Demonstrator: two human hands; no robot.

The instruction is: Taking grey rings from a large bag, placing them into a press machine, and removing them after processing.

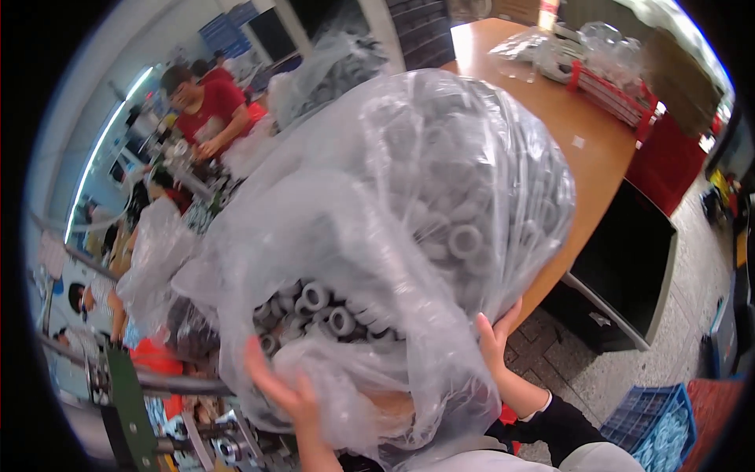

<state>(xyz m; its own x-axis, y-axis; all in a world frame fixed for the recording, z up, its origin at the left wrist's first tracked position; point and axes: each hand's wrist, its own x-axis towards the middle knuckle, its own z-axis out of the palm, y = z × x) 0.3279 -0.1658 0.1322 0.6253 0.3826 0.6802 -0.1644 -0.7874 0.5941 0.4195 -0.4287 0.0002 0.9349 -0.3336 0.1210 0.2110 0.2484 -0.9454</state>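
A big clear plastic bag [377,197] full of grey rings [465,241] fills the middle of the view, resting on a wooden table. Its mouth gapes toward me, and several loose grey rings [342,321] show inside, darker in shadow. My left hand [287,393] is at the left of the mouth, against the crumpled film, its fingers apart and slightly blurred. My right hand [497,338] touches the bag's lower right side with thumb and fingers stretched upward; part of the fingers is hidden by the film.
The wooden table [582,169] bears a red crate [613,94] with clear bags at its far end. A black open-topped bin [625,259] stands at right; a blue basket [629,417] lies lower right. Machinery [228,448] is close at left. A person in red [212,114] works beyond.
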